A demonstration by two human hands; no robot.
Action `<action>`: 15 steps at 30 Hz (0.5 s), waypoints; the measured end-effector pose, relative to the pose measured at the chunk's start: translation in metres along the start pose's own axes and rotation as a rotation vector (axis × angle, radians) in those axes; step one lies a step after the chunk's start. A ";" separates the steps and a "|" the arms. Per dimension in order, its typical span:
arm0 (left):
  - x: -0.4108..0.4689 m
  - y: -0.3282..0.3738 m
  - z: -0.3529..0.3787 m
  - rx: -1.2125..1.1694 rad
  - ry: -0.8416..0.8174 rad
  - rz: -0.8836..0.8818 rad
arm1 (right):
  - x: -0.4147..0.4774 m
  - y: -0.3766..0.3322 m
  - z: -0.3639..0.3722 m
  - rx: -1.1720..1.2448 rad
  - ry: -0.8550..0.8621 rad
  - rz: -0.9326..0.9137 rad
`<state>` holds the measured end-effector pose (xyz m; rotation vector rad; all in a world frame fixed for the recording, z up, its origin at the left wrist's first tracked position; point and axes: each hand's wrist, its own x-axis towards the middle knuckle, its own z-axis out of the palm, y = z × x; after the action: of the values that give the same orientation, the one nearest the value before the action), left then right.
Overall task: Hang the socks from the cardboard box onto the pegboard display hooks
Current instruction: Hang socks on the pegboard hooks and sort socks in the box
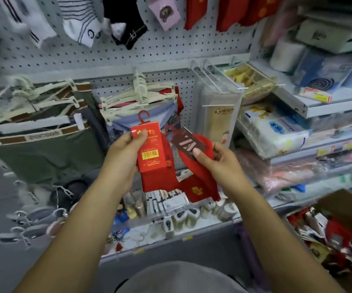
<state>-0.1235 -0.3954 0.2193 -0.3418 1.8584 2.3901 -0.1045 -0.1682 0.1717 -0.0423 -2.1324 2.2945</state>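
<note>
My left hand (122, 153) grips a red sock pair (152, 163) with a red card sleeve, a yellow barcode label and a red plastic hook on top. My right hand (215, 157) pinches a second red sock pair (200, 182) by its dark maroon card label. Both pairs hang in front of the white pegboard (128, 58), below the socks that hang along its top: white striped socks (80, 22), a black pair (126, 24), a pink pair (164, 13) and red pairs (230, 11). The cardboard box (344, 208) with several packed socks sits at lower right.
Underwear on pale hangers (44, 132) hangs at left and centre of the pegboard. Empty wire hooks (215, 75) jut out right of centre. Shelves with packaged goods (276, 127) fill the right side. A low shelf (171, 220) of small items runs under my hands.
</note>
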 end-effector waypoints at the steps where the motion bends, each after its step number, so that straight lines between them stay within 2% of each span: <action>1: 0.000 0.001 -0.003 0.022 0.011 0.024 | 0.003 -0.006 0.005 0.076 -0.004 0.025; 5: -0.002 0.000 -0.004 0.046 -0.011 0.074 | 0.016 -0.032 0.020 0.200 0.005 0.073; 11: -0.010 0.007 0.003 0.026 -0.123 0.133 | 0.023 -0.049 0.044 0.079 0.003 0.087; 15: -0.009 0.015 -0.001 0.061 -0.092 0.183 | 0.022 -0.061 0.056 0.061 -0.017 0.087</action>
<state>-0.1174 -0.4000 0.2355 -0.0572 1.9946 2.4086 -0.1282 -0.2188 0.2364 -0.1174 -2.1081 2.4144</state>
